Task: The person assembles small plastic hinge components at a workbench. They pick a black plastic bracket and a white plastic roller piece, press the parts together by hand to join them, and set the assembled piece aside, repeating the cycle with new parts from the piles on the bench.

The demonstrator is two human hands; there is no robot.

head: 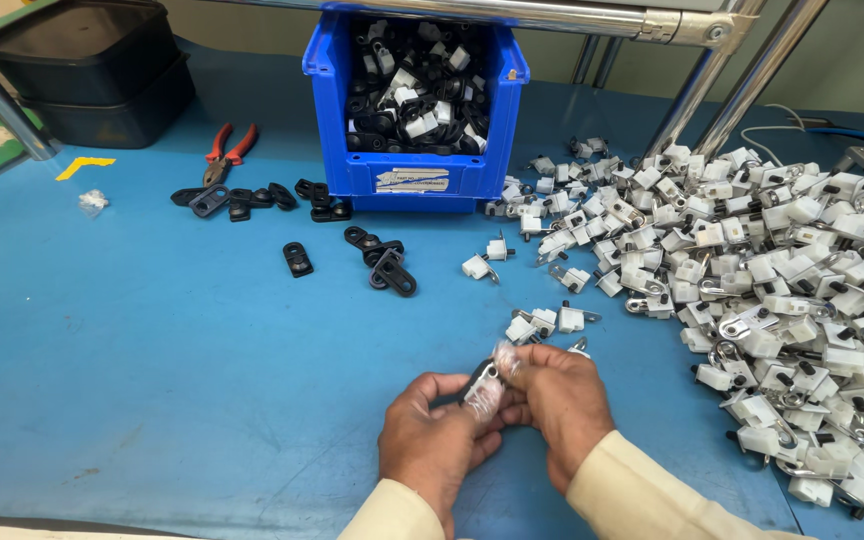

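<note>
- The blue table point(152, 400) spreads under everything I am working on, bare in front of my left arm.
- To my right a big heap of white parts with metal clips point(792, 300) covers the table, spilling toward the middle.
- Straight ahead sits a blue bin point(352, 120), full of mixed black and white pieces, just behind the heap's near edge.
- At the far left corner two black trays point(82, 70) are stacked, well apart from my hands.
- A pair of red-handled pliers point(227, 152) lies left of the bin, beside a row of loose black clips point(262, 197).
- More black clips point(384, 265) lie scattered between the bin and me.
- My left hand point(432, 440) is closed, thumb and fingers pinching the lower end of a small black piece point(479, 380).
- My right hand point(562, 400) is closed too, fingertips gripping a small clear plastic bag point(502, 358) that wraps the top of the same piece.
- That black piece sits between both hands, tilted, low at the centre of the table's near part, close to my body.
- A few stray white parts point(547, 322) lie just beyond my knuckles, not touching them.
- A scrap of clear plastic point(93, 201) lies far to the left.
</note>
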